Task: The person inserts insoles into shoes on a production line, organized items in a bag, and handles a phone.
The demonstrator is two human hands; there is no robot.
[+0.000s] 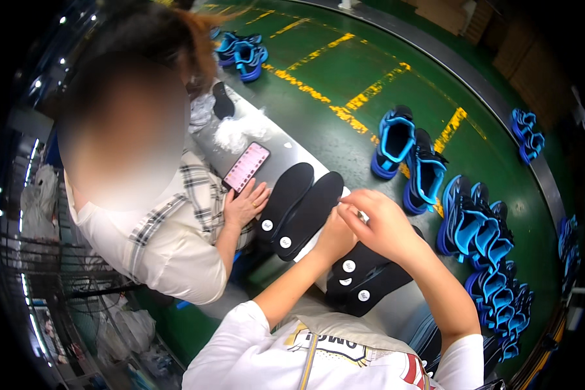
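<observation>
My left hand [337, 235] and my right hand [385, 224] meet over the bench, fingers pinched close together. Whatever is between their fingertips is too small to make out. Just left of them lie two black insoles [311, 211], side by side, each with a round white sticker at its heel. Under and beside my right hand, more black insoles [387, 286] lie overlapping, also with round white stickers [363, 296]. Part of a white sheet or surface shows behind my left hand.
Beside me sits another person, whose hand [247, 205] rests near a phone [246, 168] on the bench [283, 149]. Crumpled white material [237, 132] and a black insole [223, 101] lie farther along. Blue-black shoes [394, 140] stand in rows on the green floor [344, 78].
</observation>
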